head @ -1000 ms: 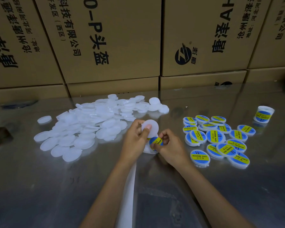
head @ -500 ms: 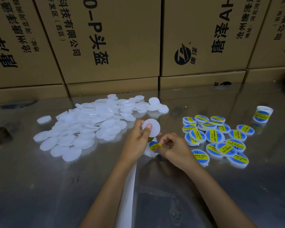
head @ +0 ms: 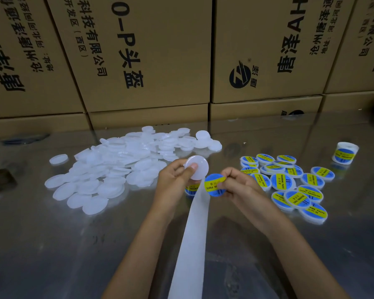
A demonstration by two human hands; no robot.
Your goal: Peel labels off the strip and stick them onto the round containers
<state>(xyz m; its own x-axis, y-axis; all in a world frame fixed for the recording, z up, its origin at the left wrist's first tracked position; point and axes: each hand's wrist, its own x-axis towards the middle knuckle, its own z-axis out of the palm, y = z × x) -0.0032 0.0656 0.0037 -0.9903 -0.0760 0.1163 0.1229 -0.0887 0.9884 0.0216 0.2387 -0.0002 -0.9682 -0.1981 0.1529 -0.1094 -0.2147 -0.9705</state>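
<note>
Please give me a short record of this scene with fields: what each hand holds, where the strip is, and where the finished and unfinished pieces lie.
left hand: holds blank white container
right hand: pinches blue-yellow label, peeled, not yet stuck on
strip: white backing, runs from the hands toward the camera
unlabelled pile: white, left of the hands
labelled pile: right of the hands
label roll: far right on table

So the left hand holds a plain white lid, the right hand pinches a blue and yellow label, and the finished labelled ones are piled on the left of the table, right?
Not quite. The head view shows the labelled containers piled on the right of the table; the pile on the left is unlabelled white lids. The rest holds: left hand holds a plain lid, right hand pinches the label.
</note>
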